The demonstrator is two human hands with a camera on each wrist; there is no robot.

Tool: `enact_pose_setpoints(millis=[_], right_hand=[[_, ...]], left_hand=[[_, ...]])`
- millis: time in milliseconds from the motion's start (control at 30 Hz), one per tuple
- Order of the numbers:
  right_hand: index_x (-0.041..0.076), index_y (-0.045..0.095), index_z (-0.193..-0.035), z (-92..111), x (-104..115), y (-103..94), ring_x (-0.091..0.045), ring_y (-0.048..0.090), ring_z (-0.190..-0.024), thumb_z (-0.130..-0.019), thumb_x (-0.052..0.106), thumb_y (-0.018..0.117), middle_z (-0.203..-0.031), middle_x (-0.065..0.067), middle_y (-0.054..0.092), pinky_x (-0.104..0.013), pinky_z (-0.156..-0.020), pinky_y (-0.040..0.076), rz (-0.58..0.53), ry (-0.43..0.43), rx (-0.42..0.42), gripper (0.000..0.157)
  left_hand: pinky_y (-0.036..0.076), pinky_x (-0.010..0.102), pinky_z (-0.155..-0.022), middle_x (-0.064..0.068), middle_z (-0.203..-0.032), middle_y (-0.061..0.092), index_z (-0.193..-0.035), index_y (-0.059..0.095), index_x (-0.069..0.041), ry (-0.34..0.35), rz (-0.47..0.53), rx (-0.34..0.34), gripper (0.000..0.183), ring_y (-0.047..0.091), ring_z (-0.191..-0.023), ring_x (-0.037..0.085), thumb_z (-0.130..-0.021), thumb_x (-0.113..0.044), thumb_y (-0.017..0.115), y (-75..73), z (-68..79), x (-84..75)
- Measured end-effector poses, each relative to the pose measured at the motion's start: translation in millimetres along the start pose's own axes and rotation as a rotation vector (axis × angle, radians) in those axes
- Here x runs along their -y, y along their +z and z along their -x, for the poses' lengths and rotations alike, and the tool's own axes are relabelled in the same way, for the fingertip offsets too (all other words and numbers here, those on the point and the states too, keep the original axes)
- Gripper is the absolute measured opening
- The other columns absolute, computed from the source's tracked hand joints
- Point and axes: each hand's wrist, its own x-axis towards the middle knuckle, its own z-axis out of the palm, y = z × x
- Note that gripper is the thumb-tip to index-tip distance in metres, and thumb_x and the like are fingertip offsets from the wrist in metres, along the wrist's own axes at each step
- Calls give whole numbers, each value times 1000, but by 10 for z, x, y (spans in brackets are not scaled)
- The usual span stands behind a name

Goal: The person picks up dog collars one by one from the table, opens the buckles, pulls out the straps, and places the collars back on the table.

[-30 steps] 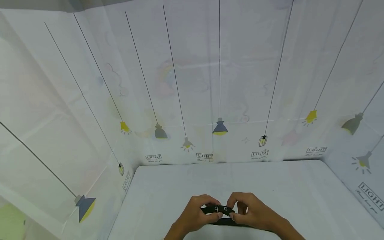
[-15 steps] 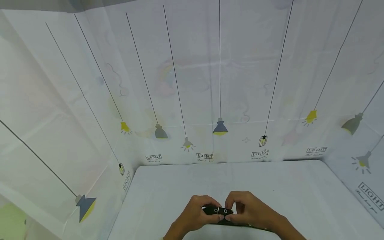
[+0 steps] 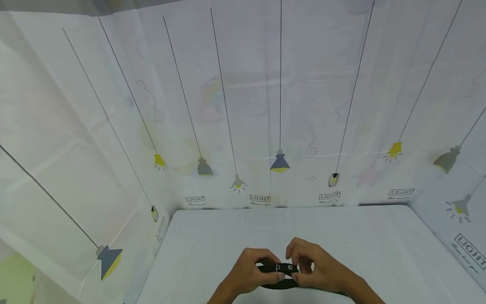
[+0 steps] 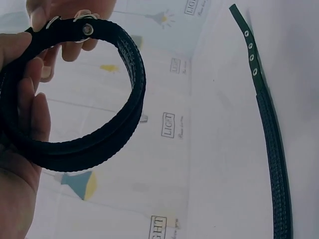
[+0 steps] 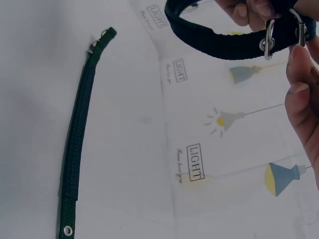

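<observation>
A dark dog collar (image 4: 138, 84), bent into a loop, hangs between both hands over the white table. My left hand (image 3: 252, 270) grips the padded band, thumb in front and fingers behind. My right hand (image 3: 319, 266) pinches the collar at its metal buckle (image 5: 301, 30), with the fingertips of the two hands close together. Beside the buckle a metal ring (image 5: 269, 40) and an eyelet show in the right wrist view. A second collar (image 4: 271, 139), dark green with several eyelets at one end, lies stretched out flat on the table below, largely hidden behind the hands in the head view.
The white tabletop (image 3: 212, 236) reaches back to a wall sheet (image 3: 243, 126) printed with hanging lamps and the word LIGHT. More of this sheet stands on the left and right sides.
The lower part of the looped collar has come back into sight under the fingers, with a gap between the bands. My right index finger has lifted slightly; my left hand stays almost still.
</observation>
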Motion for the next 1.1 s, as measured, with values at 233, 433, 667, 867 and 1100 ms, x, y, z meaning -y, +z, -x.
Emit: enact_pose_setpoints(millis=[233, 433, 667, 867, 1100], right_hand=[[21, 59, -101, -7, -23, 39, 6, 44, -59, -85, -1, 72, -89, 3, 60, -17, -46, 41, -2, -12, -23, 30], [26, 65, -104, -40, -13, 15, 7, 42, -59, -88, 4, 73, -87, 8, 63, -17, -47, 41, 49, -1, 10, 29], [24, 65, -103, -82, 21, -21, 9, 43, -60, -91, 9, 73, -81, 7, 60, -16, -46, 41, 51, -62, 39, 20], [12, 60, -101, -56, -9, -69, 2, 44, -56, -90, -4, 65, -79, -6, 53, -21, -47, 43, -206, 4, 64, 20], [-10, 51, -104, -23, -65, -100, -8, 46, -59, -90, -20, 47, -100, 1, 62, -37, -44, 37, -608, 1, 124, 17]], left_hand=[[59, 26, -70, -2, -83, 76, -93, 76, -11, -19, 28, -14, 12, 69, -76, -1, -87, -22, 78, 2, -18, 15], [59, 26, -69, -5, -84, 76, -92, 76, -13, -17, 13, -16, 13, 69, -77, -1, -86, -24, 79, 7, -22, 40], [59, 25, -69, -7, -85, 75, -91, 75, -14, -26, 4, -21, 14, 69, -77, -1, -85, -26, 80, -14, -16, 31], [59, 27, -67, -3, -84, 76, -93, 76, -13, -50, 64, -25, 14, 69, -75, 1, -85, -23, 80, -42, -21, -17], [58, 26, -73, 4, -86, 76, -92, 76, -12, -112, 91, -18, 14, 69, -79, 4, -85, -24, 80, -93, -23, -49]])
